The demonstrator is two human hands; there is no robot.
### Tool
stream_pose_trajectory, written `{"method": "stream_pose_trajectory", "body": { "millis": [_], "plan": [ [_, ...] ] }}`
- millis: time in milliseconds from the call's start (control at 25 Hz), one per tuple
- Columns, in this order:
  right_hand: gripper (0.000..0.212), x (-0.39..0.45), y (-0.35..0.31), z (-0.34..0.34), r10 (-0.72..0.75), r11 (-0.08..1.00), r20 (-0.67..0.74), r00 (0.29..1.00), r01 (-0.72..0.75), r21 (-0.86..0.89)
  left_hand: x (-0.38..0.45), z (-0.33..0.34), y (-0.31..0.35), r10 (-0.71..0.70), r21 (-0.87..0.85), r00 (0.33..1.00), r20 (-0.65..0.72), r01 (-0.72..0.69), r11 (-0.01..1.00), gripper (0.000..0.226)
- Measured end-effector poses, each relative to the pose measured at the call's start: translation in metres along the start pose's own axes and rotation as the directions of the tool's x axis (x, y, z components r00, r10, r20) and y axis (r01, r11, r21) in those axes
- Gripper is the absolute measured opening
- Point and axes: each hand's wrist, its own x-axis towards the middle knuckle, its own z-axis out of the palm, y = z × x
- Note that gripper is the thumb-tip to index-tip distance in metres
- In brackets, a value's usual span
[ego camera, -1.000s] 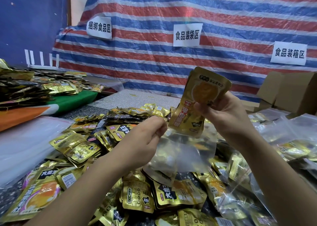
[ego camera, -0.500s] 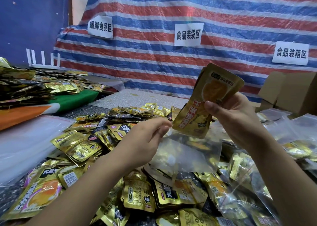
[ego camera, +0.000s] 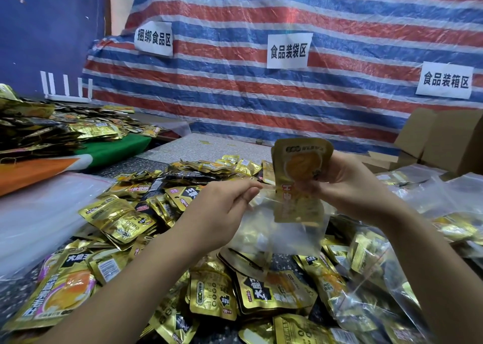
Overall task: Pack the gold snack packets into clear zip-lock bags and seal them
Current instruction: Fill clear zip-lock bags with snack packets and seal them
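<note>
My right hand [ego camera: 347,184] grips a gold snack packet [ego camera: 300,166] upright, and the packet's lower half sits inside the mouth of a clear zip-lock bag [ego camera: 277,234]. My left hand [ego camera: 222,207] pinches the bag's left top edge, holding it up over the table. The bag hangs between both hands and looks empty below the packet. A heap of loose gold snack packets [ego camera: 125,218] covers the table under and around my forearms.
Filled clear bags [ego camera: 371,291] lie at the right. A stack of clear plastic [ego camera: 39,213] lies at the left, with another pile of packets [ego camera: 52,132] on a green and orange surface behind it. Cardboard boxes [ego camera: 449,140] stand at the far right, before a striped tarp wall with paper signs.
My right hand has lowered the gold packet from above the bag into its mouth. My left hand has kept its pinch on the bag's edge.
</note>
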Motion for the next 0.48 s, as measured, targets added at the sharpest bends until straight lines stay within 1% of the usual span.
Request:
{"method": "stream_pose_trajectory", "body": {
  "millis": [160,280,400,480],
  "plan": [
    [0.019,0.001,0.002,0.001,0.061,0.991,0.076,0.995,-0.051,-0.122,0.0,-0.001,0.001,-0.016,-0.03,0.999,-0.046,0.015,0.999,0.027],
    [0.018,0.001,0.0,0.002,0.106,0.969,0.137,0.985,-0.071,-0.239,-0.001,0.001,0.003,-0.016,-0.043,1.0,-0.026,0.015,0.999,0.028],
    [0.009,0.0,-0.006,0.006,0.182,0.933,0.174,0.968,-0.114,-0.34,-0.001,0.003,0.004,0.003,-0.047,1.0,0.0,-0.003,0.999,0.038],
    [0.01,0.0,-0.012,0.008,0.207,0.907,0.184,0.961,-0.119,-0.404,-0.001,0.003,0.004,-0.005,-0.067,1.0,-0.006,0.005,0.998,0.037]
  ]
}}
